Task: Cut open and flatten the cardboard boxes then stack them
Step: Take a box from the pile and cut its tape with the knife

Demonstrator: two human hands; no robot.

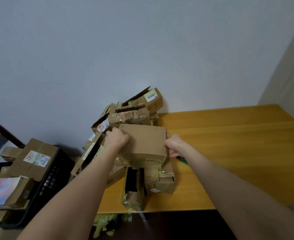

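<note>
A plain brown cardboard box (145, 140) lies on top of a heap of crushed, taped boxes (134, 115) at the left end of the wooden table (229, 144). My left hand (116, 138) grips the box's left edge, fingers curled over its top. At the box's right edge, my right hand (174, 145) holds on with the thumb underneath. More flattened taped cardboard (148, 181) lies under the box toward the table's front edge. No cutting tool is clearly visible; a small dark green object (183, 160) peeks out below my right wrist.
A black plastic crate (56, 172) holding labelled boxes (35, 158) stands left of the table. Yellowish tape scraps (106, 224) lie on the floor under the table's front edge. The grey wall runs close behind the heap.
</note>
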